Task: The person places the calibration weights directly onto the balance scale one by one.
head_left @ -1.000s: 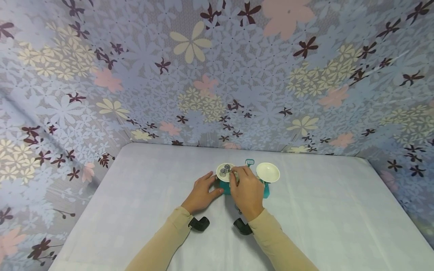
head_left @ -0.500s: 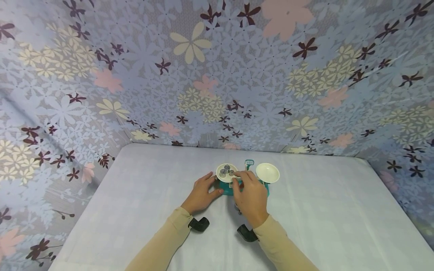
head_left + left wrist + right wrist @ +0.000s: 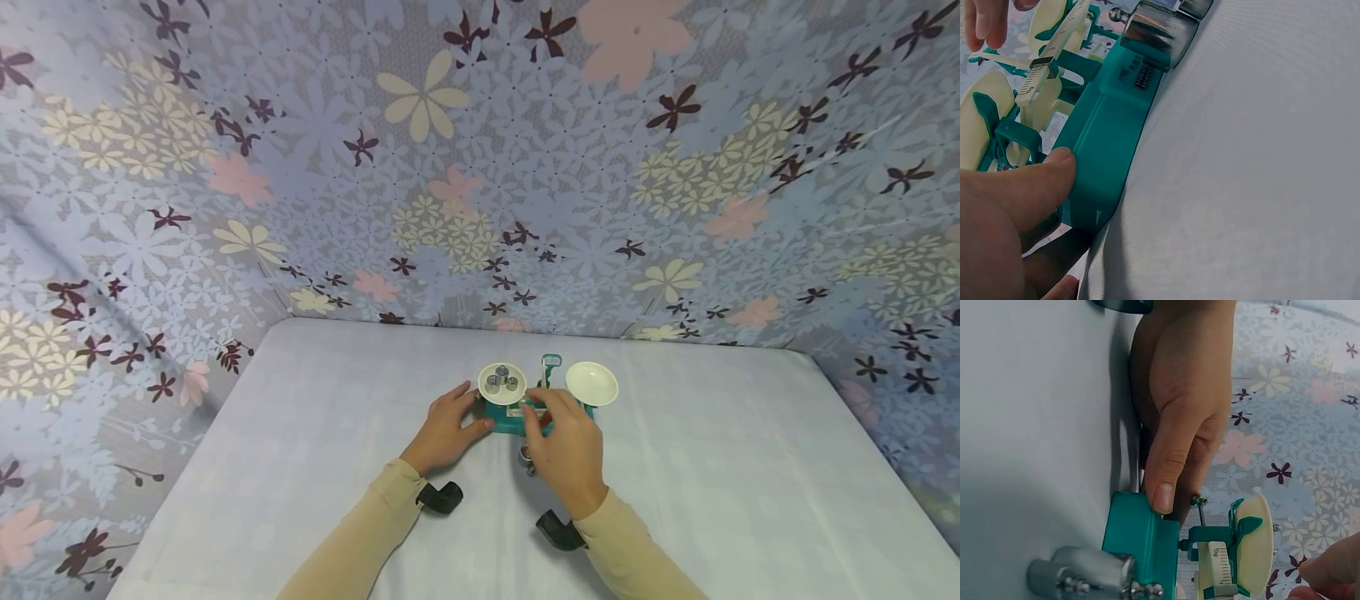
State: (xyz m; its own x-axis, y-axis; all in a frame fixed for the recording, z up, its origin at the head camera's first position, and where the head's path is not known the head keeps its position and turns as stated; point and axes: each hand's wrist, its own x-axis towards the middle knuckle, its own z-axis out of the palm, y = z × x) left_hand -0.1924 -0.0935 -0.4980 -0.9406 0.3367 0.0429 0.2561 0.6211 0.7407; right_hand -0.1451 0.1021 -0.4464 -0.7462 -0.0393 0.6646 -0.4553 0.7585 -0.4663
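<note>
A teal balance scale (image 3: 501, 420) stands before me, also filling the middle of the left wrist view as a teal base (image 3: 1100, 137). My left hand (image 3: 442, 433) grips its left end, thumb on the front edge. Three small metal weights (image 3: 492, 383) stand on the left cream pan (image 3: 483, 396); the right pan (image 3: 592, 384) holds nothing. My right hand (image 3: 567, 450) hovers above the scale's middle, right of the weights. Its fingers are loosely bent, with nothing seen between them. At the right wrist view's lower right, its fingertips (image 3: 1329, 569) are near a pan.
Shiny metal weights (image 3: 527, 457) lie on the white cloth (image 3: 390, 533) right in front of the base. A teal upright piece (image 3: 551, 361) rises behind the scale. Flower-patterned fabric (image 3: 480, 167) stands behind the table.
My right hand has drawn away from the left pan, rightward and towards me. A third weight, earlier hidden under its fingers, now shows on that pan. The left hand stays put.
</note>
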